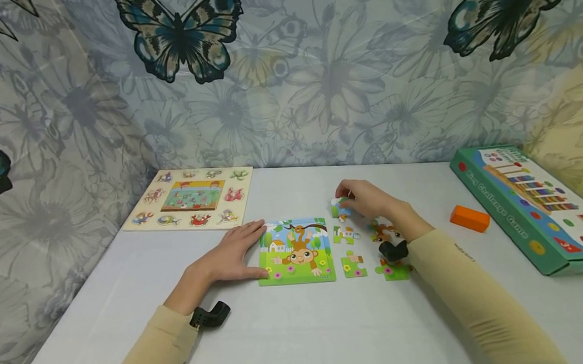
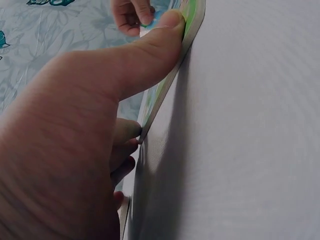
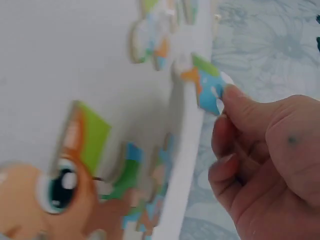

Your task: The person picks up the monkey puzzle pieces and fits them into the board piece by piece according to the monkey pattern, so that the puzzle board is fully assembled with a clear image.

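Note:
A square puzzle board with a monkey hanging from a branch lies mid-table. My left hand rests at its left side, fingers stretched toward the top corner and thumb at the lower corner. In the left wrist view, the thumb touches the board's edge. Beyond the board's right side, my right hand pinches a blue and green puzzle piece between thumb and finger, tilted above the table. Loose puzzle pieces lie between board and right forearm; the wrist camera partly covers some with brown monkey parts.
Back left lies a wooden board with sea animals. An orange block sits right of the right forearm, beside a large green game box. A butterfly-patterned cloth hangs behind the white table.

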`<state>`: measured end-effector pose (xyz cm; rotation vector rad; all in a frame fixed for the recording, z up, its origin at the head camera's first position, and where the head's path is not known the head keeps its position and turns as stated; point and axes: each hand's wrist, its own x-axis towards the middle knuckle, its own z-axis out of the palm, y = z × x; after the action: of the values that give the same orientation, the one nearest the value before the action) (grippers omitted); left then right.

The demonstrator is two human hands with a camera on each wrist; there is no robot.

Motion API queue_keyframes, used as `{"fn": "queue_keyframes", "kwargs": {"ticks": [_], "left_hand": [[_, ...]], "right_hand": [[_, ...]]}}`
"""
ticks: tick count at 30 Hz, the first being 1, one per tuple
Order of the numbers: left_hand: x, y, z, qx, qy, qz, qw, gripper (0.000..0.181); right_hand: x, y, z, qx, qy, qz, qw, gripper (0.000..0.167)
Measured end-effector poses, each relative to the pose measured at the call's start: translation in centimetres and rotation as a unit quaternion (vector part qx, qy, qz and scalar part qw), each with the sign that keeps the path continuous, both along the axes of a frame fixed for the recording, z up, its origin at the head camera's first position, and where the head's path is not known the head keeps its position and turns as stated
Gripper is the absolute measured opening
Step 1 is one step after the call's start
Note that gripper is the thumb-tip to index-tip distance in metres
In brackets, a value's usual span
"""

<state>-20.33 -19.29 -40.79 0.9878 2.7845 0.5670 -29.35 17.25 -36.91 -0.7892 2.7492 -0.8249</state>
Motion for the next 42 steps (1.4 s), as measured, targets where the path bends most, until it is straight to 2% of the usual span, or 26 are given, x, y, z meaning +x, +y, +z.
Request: {"fn": "queue_keyframes", "kwargs": {"ticks": [5,10,16,20,26,36,42], "left_hand": [[0.1,0.1,0.0,0.009,-0.019,0.003,0.9998,0.107],[0.0,0.0,-0.3,0.023,-0.028,0.003,0.9993,0.108],[-0.2,-0.2,-0.8,0.038,-0.02,0.0,0.9991,0.11],[-0.2,-0.3,-0.9,0.043,-0.014,0.002,0.999,0.111],[-0.2,-0.2,-0.8,0.044,-0.025,0.004,0.9987,0.11],[-0.2,-0.1,-0.8,0.044,-0.027,0.001,0.9987,0.11],[-0.2,-0.2,-0.8,0.043,-0.03,0.003,0.9986,0.11]], "right_hand": [[-0.1,-0.1,0.4,-0.033,-0.011,0.013,0.9993,0.012],[0.2,-1.5,0.8,-0.063,-0.046,0.026,0.9966,0.012],[0.6,-4.1,1.1,-0.081,-0.065,0.041,0.9937,0.012],[0.7,-5.8,1.0,-0.094,-0.08,0.048,0.9912,0.013],[1.1,-8.5,0.1,-0.107,-0.093,0.042,0.989,0.015],[1.6,-12.4,-0.9,-0.061,-0.091,0.043,0.993,0.011],[1.9,-13.2,-1.2,-0.021,-0.049,0.072,0.996,0.011]]}}
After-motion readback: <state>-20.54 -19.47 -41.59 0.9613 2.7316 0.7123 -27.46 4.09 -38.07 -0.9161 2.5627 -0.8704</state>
